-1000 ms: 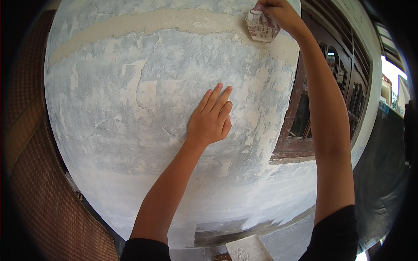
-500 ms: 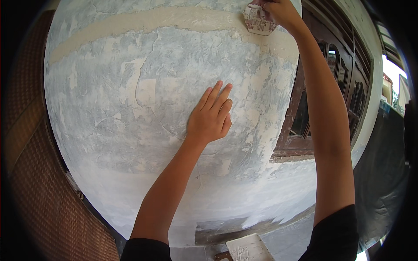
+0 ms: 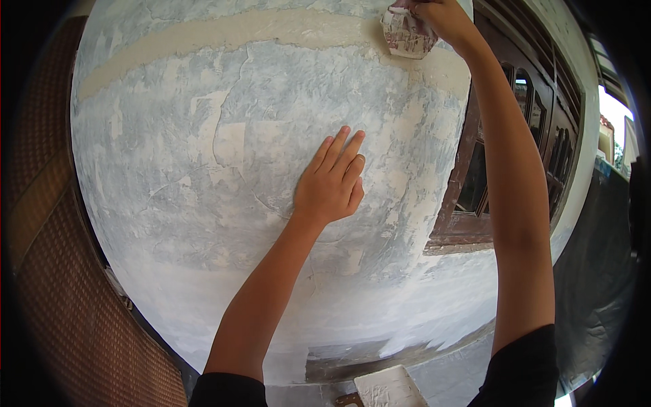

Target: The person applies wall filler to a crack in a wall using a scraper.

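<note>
Before me stands a wall (image 3: pixel 169 217) patched in grey and white filler. A smooth beige band of wet-looking putty (image 3: pixel 271 28) curves across its upper part. My right hand (image 3: pixel 445 20), raised at the top right, is closed on a putty scraper (image 3: pixel 409 34), whose wide blade is smeared with white and reddish-brown residue. The blade lies against the wall at the right end of the putty band. My left hand (image 3: pixel 330 178) rests flat on the wall lower down, fingers stretched out, holding nothing.
A dark brown wooden window frame (image 3: pixel 461 234) with glass panes borders the wall on the right. Below lies a putty-coated flat board (image 3: pixel 390 388). Brown woven panelling (image 3: pixel 81 298) runs down the left, and dark sheeting (image 3: pixel 597 271) hangs at far right.
The view has shifted very slightly. Both hands and the scraper keep nearly the same places on the wall.
</note>
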The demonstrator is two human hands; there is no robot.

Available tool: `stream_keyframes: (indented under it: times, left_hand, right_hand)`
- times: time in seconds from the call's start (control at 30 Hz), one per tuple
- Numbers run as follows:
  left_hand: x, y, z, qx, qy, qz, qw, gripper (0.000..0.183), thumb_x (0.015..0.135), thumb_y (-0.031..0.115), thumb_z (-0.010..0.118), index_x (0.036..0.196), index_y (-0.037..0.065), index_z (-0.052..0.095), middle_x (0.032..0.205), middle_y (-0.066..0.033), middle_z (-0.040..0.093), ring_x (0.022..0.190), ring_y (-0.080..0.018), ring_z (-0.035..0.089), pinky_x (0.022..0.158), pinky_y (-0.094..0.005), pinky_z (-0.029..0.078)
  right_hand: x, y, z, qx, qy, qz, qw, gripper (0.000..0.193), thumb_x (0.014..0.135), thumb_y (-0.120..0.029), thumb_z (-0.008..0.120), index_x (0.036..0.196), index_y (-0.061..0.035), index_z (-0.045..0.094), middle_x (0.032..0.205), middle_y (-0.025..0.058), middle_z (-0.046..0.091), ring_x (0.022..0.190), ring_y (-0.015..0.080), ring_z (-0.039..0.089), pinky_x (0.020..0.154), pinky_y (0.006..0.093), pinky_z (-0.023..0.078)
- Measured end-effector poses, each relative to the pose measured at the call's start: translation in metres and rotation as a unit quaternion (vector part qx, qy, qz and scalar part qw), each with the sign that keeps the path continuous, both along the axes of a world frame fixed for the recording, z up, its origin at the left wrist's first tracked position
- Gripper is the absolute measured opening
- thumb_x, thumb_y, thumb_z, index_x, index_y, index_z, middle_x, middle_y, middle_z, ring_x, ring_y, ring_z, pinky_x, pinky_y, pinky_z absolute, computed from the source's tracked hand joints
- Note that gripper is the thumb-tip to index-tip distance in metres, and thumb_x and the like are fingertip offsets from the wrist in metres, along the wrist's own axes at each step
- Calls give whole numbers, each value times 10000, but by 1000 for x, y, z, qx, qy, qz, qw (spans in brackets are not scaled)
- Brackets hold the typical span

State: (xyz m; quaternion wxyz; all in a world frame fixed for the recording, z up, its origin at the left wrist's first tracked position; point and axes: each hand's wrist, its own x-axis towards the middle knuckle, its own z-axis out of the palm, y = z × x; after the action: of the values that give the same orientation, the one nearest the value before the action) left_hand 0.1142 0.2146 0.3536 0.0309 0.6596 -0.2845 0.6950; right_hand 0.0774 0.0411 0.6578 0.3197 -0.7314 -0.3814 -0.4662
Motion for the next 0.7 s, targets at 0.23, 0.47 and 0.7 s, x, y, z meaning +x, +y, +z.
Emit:
stream_keyframes:
  times: [0.23,0.47,0.7]
  left_hand:
    - [1,1,0,0,-4,4,1000,239,852,171,535,1031,29,605,1470,-164,515,1394,-373,443,1155,-499,353]
    - [0,0,1,4,-1,5,1000,251,845,175,542,1040,29,603,1479,-163,505,1403,-373,430,1160,-496,346]
    - [0,2,-1,1,0,2,1000,259,843,171,546,1049,27,607,1481,-163,504,1406,-371,428,1160,-493,346]
  right_hand:
    - [3,-2,-6,27,-15,-69,997,224,893,-33,523,1017,22,701,783,82,654,681,168,588,627,321,491]
    - [28,-22,-4,-11,18,-6,1000,210,898,-43,534,1015,19,697,773,84,649,650,172,583,602,313,485]
    - [0,-14,-12,99,12,-4,995,197,939,-96,553,1012,17,697,780,87,659,641,170,598,582,307,490]
